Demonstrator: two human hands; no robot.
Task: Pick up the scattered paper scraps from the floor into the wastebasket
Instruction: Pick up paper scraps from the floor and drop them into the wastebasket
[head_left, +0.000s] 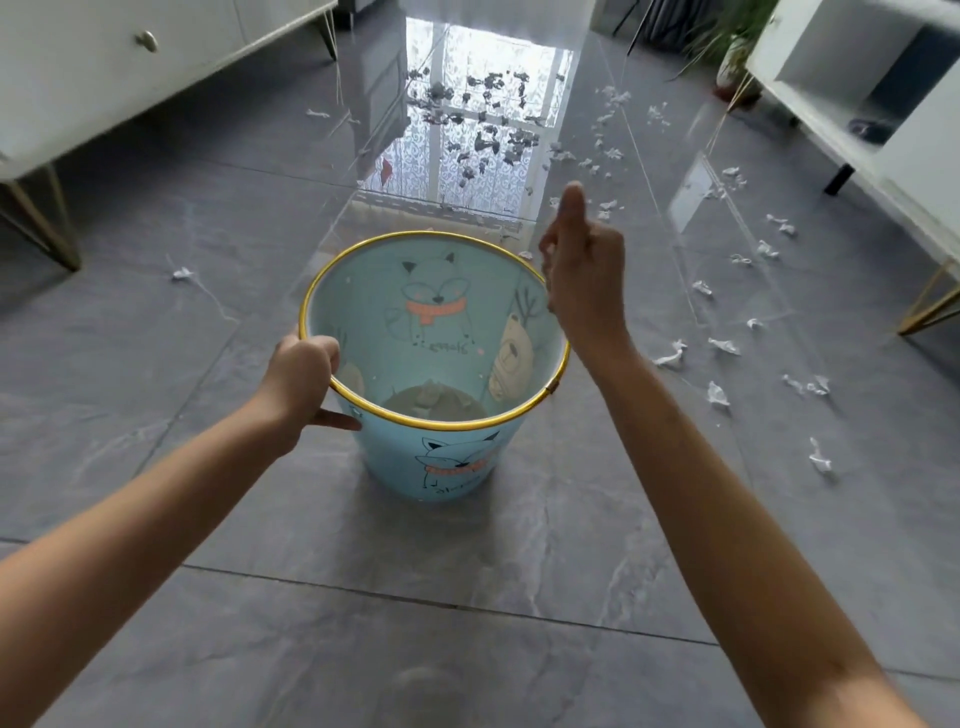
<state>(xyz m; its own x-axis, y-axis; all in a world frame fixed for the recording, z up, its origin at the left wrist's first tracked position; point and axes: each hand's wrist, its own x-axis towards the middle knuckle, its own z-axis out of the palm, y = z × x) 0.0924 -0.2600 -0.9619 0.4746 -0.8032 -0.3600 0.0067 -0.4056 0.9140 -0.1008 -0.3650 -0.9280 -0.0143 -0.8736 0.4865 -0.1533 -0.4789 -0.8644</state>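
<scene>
Though hovering just over the far-right edge of the blue fox-print wastebasket (447, 467), shows only its back: right hand (584, 270), thumb up, fingers loosely curled toward the basket mouth. Cannot tell whether pinching a scrap or holding nothing, with the fingertips turned away and slightly blurred. Left hand (304, 376) wrapped over the near-left of the gold rim (363, 249), fingers curled over the rim, thumb pressed on the blue wall outside, keeping the basket upright on the grey tiled floor (467, 597). Already lying in the bottom, partly shaded: a few crumpled paper scraps (431, 397).

Judged for the next reach: bulk of the loose litter ahead and to the right of the basket, hence nearer the right hand. Nearest scrap (670, 357) just beyond the right forearm, with more strung out further right and forward. No long axis worth aligning to, being crumpled and shapeless. Only a lone scrap (182, 273) out on the left, well apart from the left hand.

Hard to count in the bright window reflection (488, 119), where reduced to dark blots. Floor under both forearms and behind the basket hidden. Faint straight lines over the far floor, perhaps something clear standing there; cannot tell.
</scene>
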